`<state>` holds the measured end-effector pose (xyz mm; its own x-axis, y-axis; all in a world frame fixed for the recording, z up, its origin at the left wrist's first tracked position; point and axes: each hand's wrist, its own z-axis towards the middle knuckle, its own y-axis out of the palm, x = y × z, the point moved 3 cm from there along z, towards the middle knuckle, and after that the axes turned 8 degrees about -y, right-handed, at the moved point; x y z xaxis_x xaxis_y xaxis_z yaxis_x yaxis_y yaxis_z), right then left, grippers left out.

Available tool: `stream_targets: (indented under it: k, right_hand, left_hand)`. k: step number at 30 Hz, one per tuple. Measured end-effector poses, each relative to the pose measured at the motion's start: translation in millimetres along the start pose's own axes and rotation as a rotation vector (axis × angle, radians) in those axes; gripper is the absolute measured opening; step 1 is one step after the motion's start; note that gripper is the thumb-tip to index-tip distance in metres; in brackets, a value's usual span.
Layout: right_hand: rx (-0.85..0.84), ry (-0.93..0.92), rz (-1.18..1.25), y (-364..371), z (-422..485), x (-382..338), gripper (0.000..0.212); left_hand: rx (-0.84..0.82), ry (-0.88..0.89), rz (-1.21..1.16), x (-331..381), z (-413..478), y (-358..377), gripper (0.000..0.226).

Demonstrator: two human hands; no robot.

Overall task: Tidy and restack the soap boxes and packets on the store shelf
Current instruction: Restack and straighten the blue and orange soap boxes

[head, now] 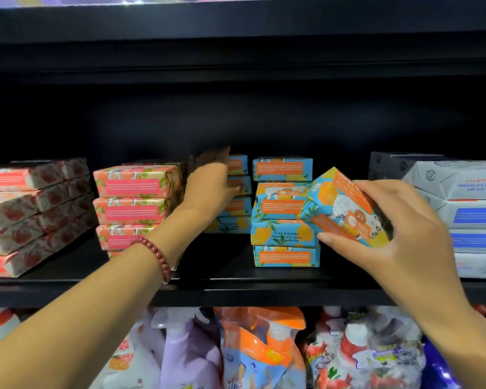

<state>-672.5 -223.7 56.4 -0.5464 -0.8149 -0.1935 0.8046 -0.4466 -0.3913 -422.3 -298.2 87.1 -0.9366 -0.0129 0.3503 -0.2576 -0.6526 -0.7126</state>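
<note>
Leaning tilted, the soap box (345, 211) sits in the right hand (404, 234).

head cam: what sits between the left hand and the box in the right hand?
The front stack of blue-and-orange soap boxes stands between the left hand and the tilted box the right hand grips, as the head view shows.

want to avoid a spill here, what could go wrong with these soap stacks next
1. The tilted blue and orange soap box gripped by the right hand is close against the front blue and orange stack, whose boxes already sit uneven. A nudge might tip them off the black shelf.
2. The left hand reaches between the pink floral stack and the rear blue stack. Its forearm could drag the pink boxes forward.
</note>
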Motion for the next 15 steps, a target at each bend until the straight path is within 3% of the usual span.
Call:
stream_targets:
  k: [5, 15]
  right_hand:
    - [-0.007, -0.049, 0.007, 3, 8, 6, 0.067]
    - [-0.028, -0.067, 0.019, 10, 12, 14, 0.068]
  left_hand:
    - [0.1, 0.007, 0.157, -7, 8, 6, 0.074]
    - [0.319, 0.072, 0.074, -8, -1, 6, 0.049]
